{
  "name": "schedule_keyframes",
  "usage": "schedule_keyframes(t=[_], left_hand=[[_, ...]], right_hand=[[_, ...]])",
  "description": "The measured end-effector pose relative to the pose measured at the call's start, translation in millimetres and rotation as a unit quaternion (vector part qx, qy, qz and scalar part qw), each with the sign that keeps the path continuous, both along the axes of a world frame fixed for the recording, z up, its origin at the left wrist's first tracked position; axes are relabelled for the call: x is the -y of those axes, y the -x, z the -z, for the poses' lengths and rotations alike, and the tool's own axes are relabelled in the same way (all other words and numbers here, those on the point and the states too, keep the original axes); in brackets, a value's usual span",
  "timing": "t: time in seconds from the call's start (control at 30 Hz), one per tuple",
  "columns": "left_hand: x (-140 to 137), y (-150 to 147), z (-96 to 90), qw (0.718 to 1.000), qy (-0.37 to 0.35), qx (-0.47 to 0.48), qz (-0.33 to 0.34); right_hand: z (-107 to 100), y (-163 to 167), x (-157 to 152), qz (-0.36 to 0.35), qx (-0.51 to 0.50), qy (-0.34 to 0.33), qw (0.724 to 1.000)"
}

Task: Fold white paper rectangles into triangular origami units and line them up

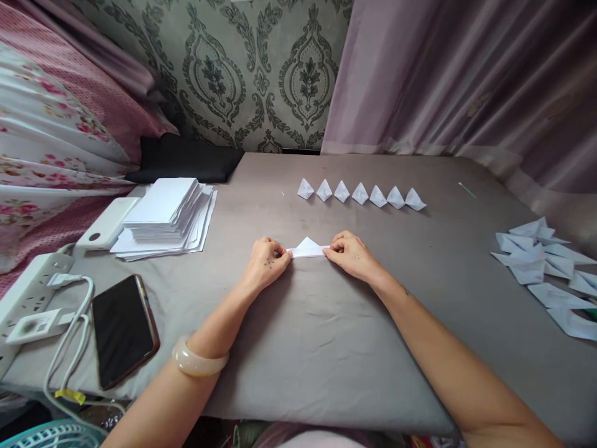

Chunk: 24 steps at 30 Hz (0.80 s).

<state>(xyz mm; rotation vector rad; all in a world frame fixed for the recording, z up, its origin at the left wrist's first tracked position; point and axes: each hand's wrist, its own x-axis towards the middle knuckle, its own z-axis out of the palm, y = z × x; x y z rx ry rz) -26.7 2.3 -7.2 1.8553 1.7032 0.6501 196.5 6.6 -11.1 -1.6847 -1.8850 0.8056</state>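
A small folded white paper (pixel 308 249) with a triangular peak and a flat lower band lies at the middle of the table. My left hand (pixel 268 261) pinches its left end between thumb and fingers. At the opposite end, my right hand (pixel 352 254) pinches the paper the same way. Fingers cover both tips of the band. Beyond the hands stands a row of several small folded paper shapes (pixel 360 193), each pointed at the top.
At left are a stack of white paper (pixel 161 208), a white box-like device (pixel 106 224), a phone (pixel 125 330) and a power strip (pixel 35 298) with cables. Several folded paper boats (pixel 529 261) lie heaped at the right edge. A black cloth item (pixel 186 158) rests at the back left.
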Motion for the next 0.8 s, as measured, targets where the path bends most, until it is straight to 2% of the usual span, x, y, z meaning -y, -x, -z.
schedule_keyframes(t=[0.43,0.53,0.63,0.8], left_hand=[[-2,1,2.1,1.0,0.007,-0.018,0.018],[1,0,1.6,0.999,-0.017,-0.028,0.021],[6,-4,2.4,0.992,-0.083,-0.064,0.07],[13,-7,5.9,0.947,-0.179,-0.177,0.2]], right_hand=[[-2,2,4,-0.004,0.014,-0.017,1.0],[-1,-2,3,0.002,0.012,-0.015,1.0],[-2,-6,3,0.011,0.01,-0.003,1.0],[-3,-13,-1,0.006,0.005,-0.001,1.0]])
